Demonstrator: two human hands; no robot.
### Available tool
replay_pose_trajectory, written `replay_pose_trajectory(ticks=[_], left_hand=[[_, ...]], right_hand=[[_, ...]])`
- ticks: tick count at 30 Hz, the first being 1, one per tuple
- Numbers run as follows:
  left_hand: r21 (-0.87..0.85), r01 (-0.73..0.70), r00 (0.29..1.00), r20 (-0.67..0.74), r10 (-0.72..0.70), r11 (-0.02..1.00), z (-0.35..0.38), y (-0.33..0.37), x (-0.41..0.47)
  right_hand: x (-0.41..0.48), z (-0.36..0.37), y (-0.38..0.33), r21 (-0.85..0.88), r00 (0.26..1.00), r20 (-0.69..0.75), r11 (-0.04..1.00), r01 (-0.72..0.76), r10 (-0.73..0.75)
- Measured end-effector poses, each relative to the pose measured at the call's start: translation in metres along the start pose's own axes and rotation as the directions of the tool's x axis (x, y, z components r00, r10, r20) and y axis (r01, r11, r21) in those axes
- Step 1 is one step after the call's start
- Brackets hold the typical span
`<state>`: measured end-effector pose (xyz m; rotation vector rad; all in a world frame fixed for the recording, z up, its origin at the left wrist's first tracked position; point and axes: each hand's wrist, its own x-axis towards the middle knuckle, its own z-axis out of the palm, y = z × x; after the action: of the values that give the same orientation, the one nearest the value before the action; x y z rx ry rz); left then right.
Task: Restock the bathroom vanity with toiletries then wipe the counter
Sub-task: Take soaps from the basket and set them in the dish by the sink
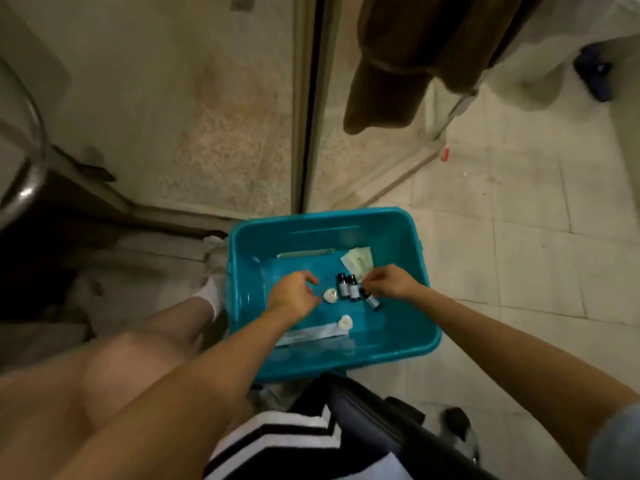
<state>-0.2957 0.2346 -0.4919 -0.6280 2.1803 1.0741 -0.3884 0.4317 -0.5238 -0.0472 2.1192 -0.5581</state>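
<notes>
Tub: a teal plastic tub (408, 237) sits on the tiled floor (536, 237), with the person crouched at its near side.
Bottles: two dark bottles (354, 291) stand side by side at the tub's centre.
Left hand (294, 296): over the tub's left half, fingers loosely curled with a narrow gap to the thumb, nothing seen in them.
Right hand (389, 282): over the tub's right half, fingertips pinching the cap end of a third dark bottle (372, 302), which is tilted (the contact looks blurry from here).
Other toiletries: white heart-shaped pieces (330, 295) lie on the tub's bottom, a flat packet (311, 336) along its near wall, a pale sachet (358, 259) toward its far wall.
Beyond the tub: a brown towel (398, 64) hangs.
</notes>
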Motion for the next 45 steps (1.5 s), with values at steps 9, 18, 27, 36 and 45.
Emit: replay_pose_trajectory(ticks=[9,18,27,36,45], left_hand=[[0.000,0.140,0.988,0.060,-0.140,0.990,0.048,-0.099,0.047],[0.007,0.121,0.962,0.245,-0.119,0.993,0.092,-0.113,0.077],[-0.086,0.166,0.974,0.171,-0.149,0.982,0.100,-0.132,0.088],[-0.095,0.194,0.972,0.154,-0.178,0.976,0.100,-0.134,0.091],[-0.194,0.244,0.968,0.112,-0.225,0.950,0.084,-0.112,0.091]], right_hand=[[0.091,0.090,0.061,-0.076,0.969,0.056,0.969,-0.237,0.241],[0.128,0.152,0.085,-0.082,0.947,0.043,0.946,-0.314,0.318],[0.154,0.199,0.090,-0.103,0.905,-0.170,0.906,-0.410,0.391],[0.175,0.193,0.098,-0.116,0.900,-0.162,0.898,-0.424,0.404],[0.166,0.157,0.081,0.292,0.928,-0.121,0.906,-0.305,0.351]])
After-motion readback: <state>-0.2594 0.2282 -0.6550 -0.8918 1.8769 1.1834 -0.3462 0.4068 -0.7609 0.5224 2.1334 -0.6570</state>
